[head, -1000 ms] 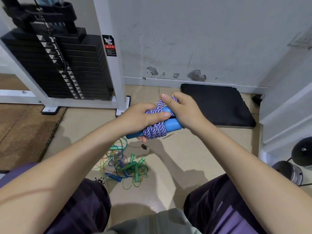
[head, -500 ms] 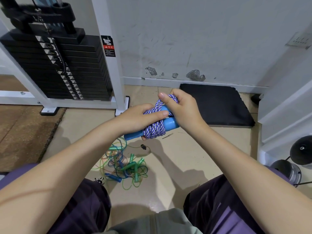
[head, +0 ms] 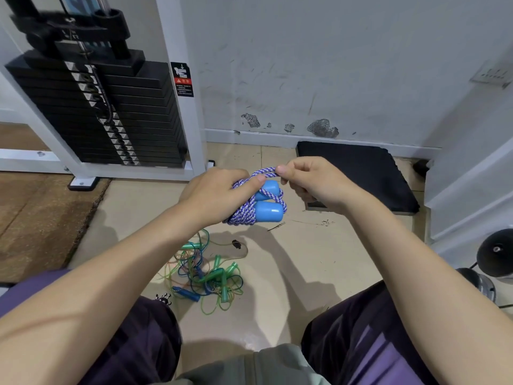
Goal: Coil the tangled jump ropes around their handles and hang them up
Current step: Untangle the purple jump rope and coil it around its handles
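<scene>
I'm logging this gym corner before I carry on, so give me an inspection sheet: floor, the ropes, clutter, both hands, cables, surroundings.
Surface: beige tiled floor, scuffed, small debris near the black mat.
Job's things: purple-and-white braided rope coiled round two blue handles; tangle of green and blue jump ropes on the floor below the hands.
Clutter: black foam mat against the wall.
Grippers: left hand grips the coiled bundle; right hand pinches a rope loop above the handles.
Cables: thin dark cord at the right edge, by the dumbbells.
Surroundings: weight stack machine at left; scuffed white wall; dumbbells at right.
</scene>
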A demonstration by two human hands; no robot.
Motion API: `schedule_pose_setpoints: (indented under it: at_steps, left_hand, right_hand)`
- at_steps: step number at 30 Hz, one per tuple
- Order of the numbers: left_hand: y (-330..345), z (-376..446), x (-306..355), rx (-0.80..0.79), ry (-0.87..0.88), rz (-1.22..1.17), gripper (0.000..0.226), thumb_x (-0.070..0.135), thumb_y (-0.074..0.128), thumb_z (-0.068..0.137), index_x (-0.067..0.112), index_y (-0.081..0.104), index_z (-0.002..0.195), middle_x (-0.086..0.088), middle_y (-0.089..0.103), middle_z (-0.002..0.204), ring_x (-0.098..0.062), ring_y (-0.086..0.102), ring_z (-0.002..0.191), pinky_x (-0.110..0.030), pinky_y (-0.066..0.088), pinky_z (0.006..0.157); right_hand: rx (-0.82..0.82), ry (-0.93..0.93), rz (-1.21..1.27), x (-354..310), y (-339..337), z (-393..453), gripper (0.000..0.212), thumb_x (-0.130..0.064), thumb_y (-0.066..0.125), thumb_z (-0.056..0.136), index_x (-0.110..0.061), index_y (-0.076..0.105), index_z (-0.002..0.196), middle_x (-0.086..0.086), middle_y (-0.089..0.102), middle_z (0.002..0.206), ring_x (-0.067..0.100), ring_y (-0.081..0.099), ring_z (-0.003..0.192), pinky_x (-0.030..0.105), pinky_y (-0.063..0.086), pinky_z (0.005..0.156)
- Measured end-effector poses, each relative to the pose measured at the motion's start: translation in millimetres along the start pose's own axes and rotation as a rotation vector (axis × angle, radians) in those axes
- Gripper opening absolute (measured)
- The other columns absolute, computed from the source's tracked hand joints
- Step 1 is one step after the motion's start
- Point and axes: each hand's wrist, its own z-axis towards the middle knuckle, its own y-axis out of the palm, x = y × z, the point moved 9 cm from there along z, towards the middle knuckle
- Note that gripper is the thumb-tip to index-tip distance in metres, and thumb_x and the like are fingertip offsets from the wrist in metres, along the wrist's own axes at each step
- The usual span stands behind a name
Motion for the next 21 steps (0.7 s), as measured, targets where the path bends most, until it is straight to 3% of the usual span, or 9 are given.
schedule_pose_setpoints:
  at_steps: [4,6,9,12,15,18,21]
  left_hand:
    - [-4.4,2.6,-4.2,0.024,-0.007,0.006,0.06,0.072,0.026,0.084,0.025,0.061,0.075,0.002,0.055,0.061,-0.022,0.053,0.07,-0.032,0.037,0.057]
    - [-5.9,1.4,-3.6,0.03,-0.01,-0.026,0.051,0.069,0.028,0.085,0.029,0.054,0.065,0.001,0.049,0.055,-0.019,0.048,0.063,-0.032,0.029,0.054]
    - [-7.2,2.7,-5.6,0.043,-0.024,-0.032,0.053,0.066,0.029,0.085,0.023,0.053,0.065,-0.001,0.048,0.055,-0.022,0.048,0.062,-0.033,0.032,0.055]
    - [-5.7,3.8,-7.3,0.044,-0.032,0.0,0.059,0.067,0.028,0.085,0.016,0.053,0.071,-0.002,0.05,0.058,-0.025,0.051,0.064,-0.033,0.035,0.056]
    - [-3.3,2.6,-3.3,0.039,-0.014,0.007,0.057,0.067,0.028,0.085,0.018,0.048,0.065,-0.002,0.048,0.056,-0.022,0.049,0.061,-0.032,0.031,0.053]
    - [-0.8,1.9,1.8,0.031,0.011,0.021,0.057,0.068,0.028,0.086,0.018,0.042,0.061,-0.002,0.046,0.054,-0.022,0.048,0.059,-0.032,0.027,0.051]
    - [0.3,1.2,0.8,0.022,-0.009,0.049,0.059,0.069,0.027,0.086,0.019,0.042,0.058,-0.002,0.047,0.054,-0.021,0.049,0.059,-0.032,0.027,0.051]
  right_hand:
    - [-0.089,0.009,0.009,1.8,0.4,-3.7,0.015,-0.025,0.06,0.096,-0.011,0.058,0.09,-0.01,0.04,0.053,0.007,0.028,0.045,0.016,0.026,0.041]
    - [-0.114,0.005,-0.044,2.4,1.4,-6.4,0.02,-0.027,0.057,0.098,-0.01,0.06,0.088,-0.008,0.043,0.055,0.008,0.035,0.046,0.017,0.032,0.045]
    - [-0.148,0.002,-0.146,2.0,-0.1,-11.5,0.029,-0.035,0.059,0.095,-0.01,0.065,0.081,0.0,0.053,0.063,0.011,0.048,0.052,0.022,0.043,0.057]
    - [-0.139,0.03,-0.253,4.5,-7.6,-14.0,0.034,-0.047,0.066,0.088,-0.015,0.07,0.076,-0.009,0.049,0.057,0.011,0.036,0.053,0.027,0.029,0.056]
    - [-0.088,0.026,-0.056,5.7,-10.9,-11.5,0.028,-0.033,0.068,0.09,-0.009,0.066,0.077,0.0,0.043,0.055,0.015,0.032,0.049,0.023,0.029,0.049]
    - [-0.077,-0.002,0.039,1.7,-6.3,-11.0,0.02,-0.018,0.067,0.091,-0.001,0.06,0.082,0.014,0.055,0.057,0.016,0.045,0.042,0.022,0.039,0.045]
    - [-0.1,-0.003,0.113,-1.3,-4.7,-11.5,0.016,-0.014,0.068,0.09,-0.004,0.06,0.079,0.016,0.059,0.059,0.017,0.048,0.043,0.022,0.041,0.045]
